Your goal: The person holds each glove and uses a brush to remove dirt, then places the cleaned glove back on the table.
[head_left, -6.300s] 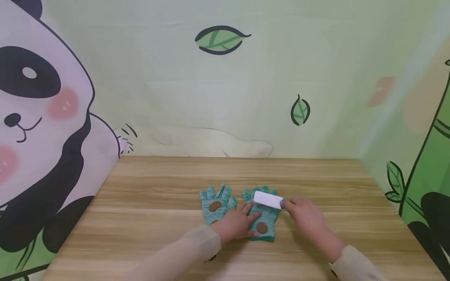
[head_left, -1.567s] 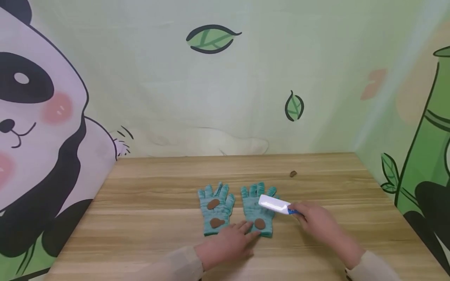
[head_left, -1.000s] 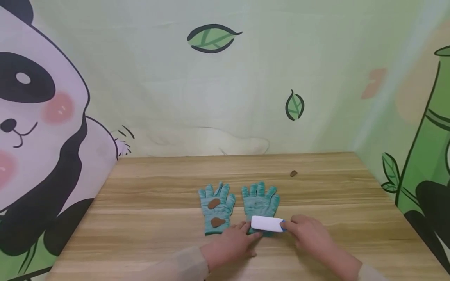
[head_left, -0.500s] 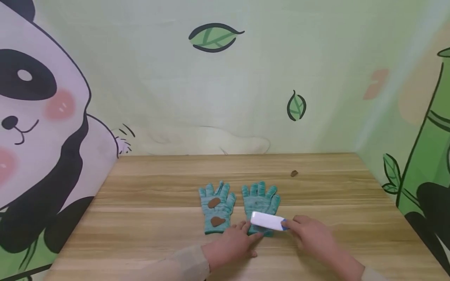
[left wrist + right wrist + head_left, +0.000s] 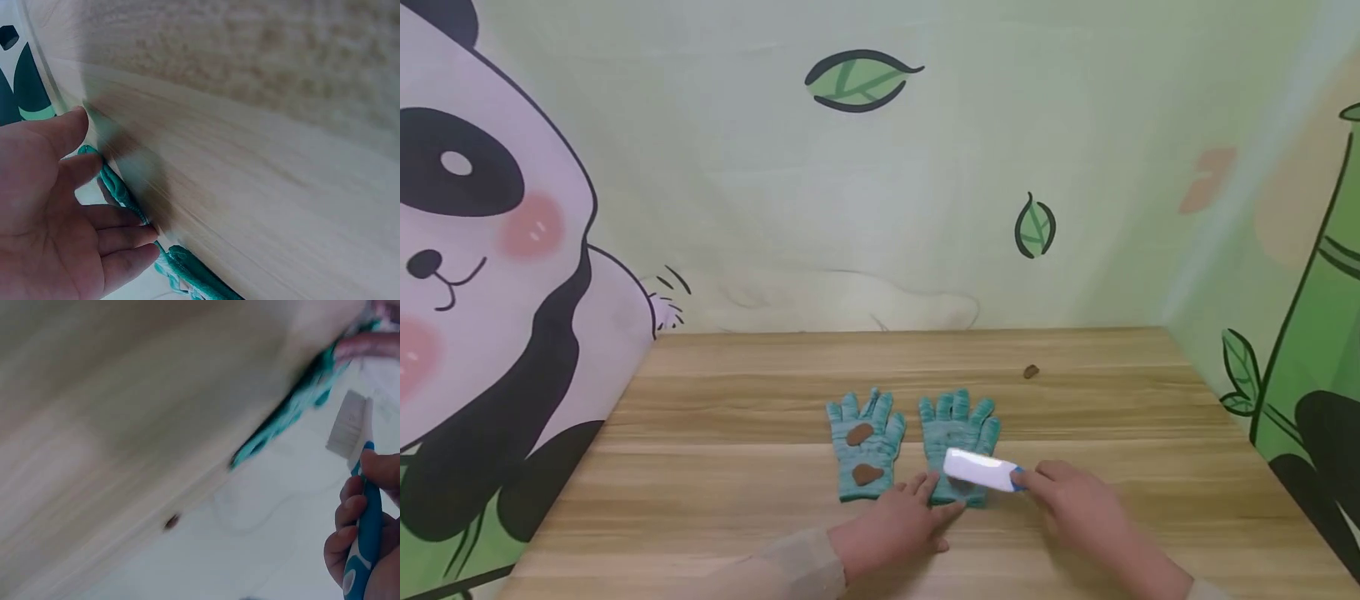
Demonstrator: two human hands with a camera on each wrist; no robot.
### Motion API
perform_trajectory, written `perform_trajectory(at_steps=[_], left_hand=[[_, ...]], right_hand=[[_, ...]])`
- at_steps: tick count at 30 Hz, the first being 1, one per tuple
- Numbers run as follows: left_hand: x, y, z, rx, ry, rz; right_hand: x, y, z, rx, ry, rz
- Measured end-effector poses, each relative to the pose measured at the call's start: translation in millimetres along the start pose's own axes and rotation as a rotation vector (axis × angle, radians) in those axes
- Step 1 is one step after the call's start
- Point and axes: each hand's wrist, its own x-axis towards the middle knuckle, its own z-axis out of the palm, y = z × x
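Observation:
Two teal knit gloves lie flat, side by side. The left glove [image 5: 865,454] has two brown patches [image 5: 867,474]. On the right glove [image 5: 958,429] a faint dark mark shows, and a brown patch near the cuff is mostly hidden behind a brush. My right hand [image 5: 1082,508] grips the blue-and-white handle of this scrubbing brush [image 5: 981,470]. Its bristles [image 5: 345,432] point down at the glove and look slightly raised from it in the right wrist view. My left hand [image 5: 895,525] presses the right glove's cuff with extended fingertips.
A small brown lump [image 5: 1031,372] sits on the wooden table [image 5: 737,400] behind and right of the gloves. Cloth printed with a panda [image 5: 497,250] and leaves hangs around the table's back and sides.
The brush has gone from the right glove's finger area down to its cuff, with small strokes lately. My left hand has slid towards the cuff. The brown lump has appeared on the table.

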Motion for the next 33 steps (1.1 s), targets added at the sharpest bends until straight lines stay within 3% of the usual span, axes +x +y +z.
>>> perform_trajectory(at_steps=[3,9,12,15,19,21,25,28,31,33], left_hand=[[-1.0,-1.0,0.3,0.055,0.025,0.033],[-6.3,-7.5,-3.4,0.047,0.034,0.072],[-9.9,-10.8,-3.4,0.039,0.003,0.065],[-12.6,-13.4,-0.2,0.053,-0.028,0.060],[-14.8,-15.6,4.1,0.053,-0.034,0.070],[-14.9,-16.0,4.5,0.062,-0.030,0.082],[-13.8,-15.5,3.5,0.076,-0.041,0.096],[-12.8,-14.6,3.2,0.062,-0.063,0.076],[-11.8,-14.0,3.7,0.055,-0.072,0.057],[-11.1,-13.8,3.9,0.046,-0.074,0.052]], right_hand=[[-1.1,-6.2,4.0,0.054,-0.040,-0.029],[-1.1,0.6,-0.3,0.040,-0.115,0.213],[0.9,1.7,-2.1,0.028,-0.114,0.273],[0.6,-4.0,-0.4,0.051,-0.100,0.206],[-2.6,-12.4,3.6,0.096,-0.165,0.092],[-5.0,-12.9,3.6,0.092,-0.189,0.133],[-7.7,-8.6,1.3,0.007,-0.126,0.276],[-6.7,-11.4,1.8,-0.014,-0.103,0.228],[-5.3,-19.6,5.2,0.065,-0.169,0.136],[-4.8,-22.1,8.7,0.125,-0.205,0.150]])
